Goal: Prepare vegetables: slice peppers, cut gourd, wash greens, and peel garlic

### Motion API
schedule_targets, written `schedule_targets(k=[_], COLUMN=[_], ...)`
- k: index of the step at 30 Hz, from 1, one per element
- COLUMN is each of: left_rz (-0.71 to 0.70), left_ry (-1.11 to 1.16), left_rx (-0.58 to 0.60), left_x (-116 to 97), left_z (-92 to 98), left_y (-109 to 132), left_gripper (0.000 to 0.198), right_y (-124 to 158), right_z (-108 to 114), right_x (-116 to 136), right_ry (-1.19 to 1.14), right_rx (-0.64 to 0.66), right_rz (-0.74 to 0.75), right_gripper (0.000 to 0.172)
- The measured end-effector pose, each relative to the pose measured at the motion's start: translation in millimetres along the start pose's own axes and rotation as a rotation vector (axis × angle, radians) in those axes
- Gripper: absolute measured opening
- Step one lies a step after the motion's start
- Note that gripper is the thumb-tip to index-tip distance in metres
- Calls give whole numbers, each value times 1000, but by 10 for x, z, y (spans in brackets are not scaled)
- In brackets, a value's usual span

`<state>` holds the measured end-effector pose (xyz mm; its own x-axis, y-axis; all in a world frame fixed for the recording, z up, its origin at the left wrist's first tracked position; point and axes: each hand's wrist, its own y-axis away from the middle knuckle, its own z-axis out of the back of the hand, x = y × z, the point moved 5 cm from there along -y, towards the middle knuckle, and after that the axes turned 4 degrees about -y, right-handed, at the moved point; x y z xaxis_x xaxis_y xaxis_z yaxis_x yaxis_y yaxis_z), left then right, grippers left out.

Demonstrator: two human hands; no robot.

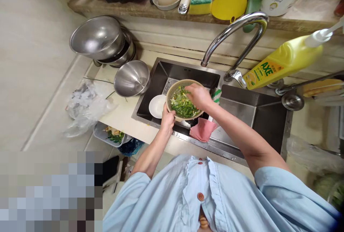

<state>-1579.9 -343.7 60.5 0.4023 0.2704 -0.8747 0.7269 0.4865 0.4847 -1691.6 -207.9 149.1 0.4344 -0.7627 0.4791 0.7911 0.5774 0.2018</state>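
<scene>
Hands both over sink: L hand (168, 119) gripping rim of tan plastic colander (172, 95), wrist bent up; R hand (197, 95) reaching across, fingers down in chopped greens (182, 105), can't tell if pinching. Colander's inside steel sink (204, 146), underside hidden. White saucer (156, 105) just beside it, pink cloth (202, 131) near. Green-white brush (216, 95) half hidden by R hand. Steel bowl (131, 78) on counter, faucet (236, 31) & AXE dish soap bottle (282, 63) further on. Bottom left's pixelated.

A home kitchen, double steel sink (258, 124), curved faucet (236, 27), stacked steel bowls (96, 38), yellow dish soap bottle (279, 63)
</scene>
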Motion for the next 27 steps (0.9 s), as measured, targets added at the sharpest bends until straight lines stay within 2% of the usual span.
schedule_targets(k=[2, 3, 5, 7, 8, 10, 12, 15, 17, 19, 21, 22, 25, 26, 27], left_rz=[11, 19, 43, 58, 58, 49, 45, 92, 168, 228, 232, 228, 241, 241, 239], left_ry=[-2, -1, 1, -5, -15, -54, -105, -91, -9, 75, 123, 134, 117, 100, 81], left_rx=[-8, -15, -31, -36, -35, -17, 1, 33, 76, 102, 89, 83, 84, 78, 65], left_x=[-3, -9, -40, -106, -152, -258, -351, -387, -326, -251, -217, -218, -273, -306, -342], left_z=[44, 60, 82, 97, 109, 145, 204, 284, 282, 244, 204, 186, 150, 150, 156], left_y=[-21, -28, -37, -43, -48, -68, -100, -156, -175, -169, -147, -129, -59, -37, -17], left_gripper=[79, 79, 79, 79, 78, 77, 75, 73, 69, 62, 56, 56, 60, 62, 63], right_y=[34, 45, 48, 64, 83, 117, 130, 118, 106, 105, 111, 109, 65, 24, -37], right_z=[230, 260, 123, -172, -320, -543, -651, -682, -674, -655, -578, -493, -107, -7, 45], right_x=[-320, -500, -813, -966, -972, -887, -754, -606, -573, -576, -606, -632, -639, -586, -510], right_ry=[-19, -54, -238, -539, -688, -913, -1043, -1146, -1152, -1112, -980, -867, -445, -331, -248], right_rx=[-198, -227, -121, 86, 174, 256, 230, 136, 116, 154, 164, 110, -228, -305, -325], right_rz=[-169, -246, -347, -404, -422, -446, -455, -462, -457, -436, -398, -378, -269, -190, -83], right_gripper=[44, 51, 72, 75, 70, 59, 55, 60, 64, 63, 59, 58, 59, 58, 56])
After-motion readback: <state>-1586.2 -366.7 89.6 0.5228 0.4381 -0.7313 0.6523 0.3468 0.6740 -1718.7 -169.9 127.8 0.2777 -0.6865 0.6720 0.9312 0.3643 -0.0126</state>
